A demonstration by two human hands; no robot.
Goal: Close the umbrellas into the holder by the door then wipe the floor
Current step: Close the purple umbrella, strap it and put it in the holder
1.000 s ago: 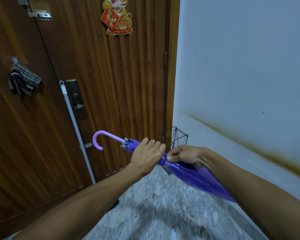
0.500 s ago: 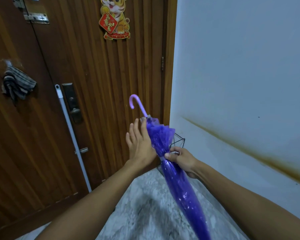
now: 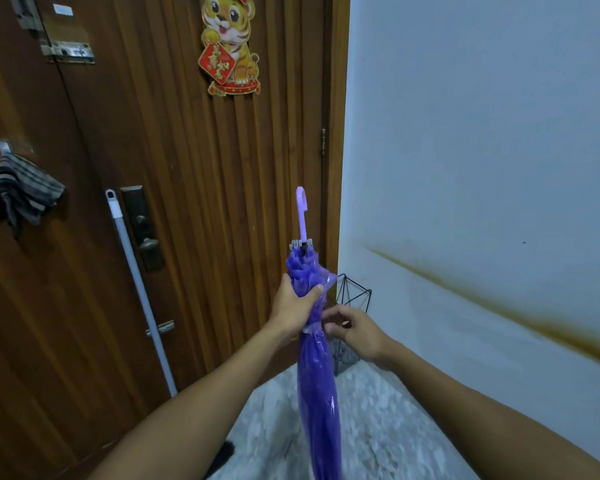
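Umbrella, glossy purple plastic, folded (image 3: 317, 393), lilac crook handle uppermost, held upright.
Left hand (image 3: 293, 311) wraps the gathered canopy below the rib tips; right hand (image 3: 355, 329) pinches the strap just beside it. Black wire geometric holder (image 3: 352, 296) stands behind the right hand, on speckled stone floor (image 3: 378, 427).

Dim, bluish, even light; wide-angle bending at edges, slight softness throughout.

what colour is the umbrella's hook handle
Light purple handle, paler than the deep purple canopy; seen in the head view.
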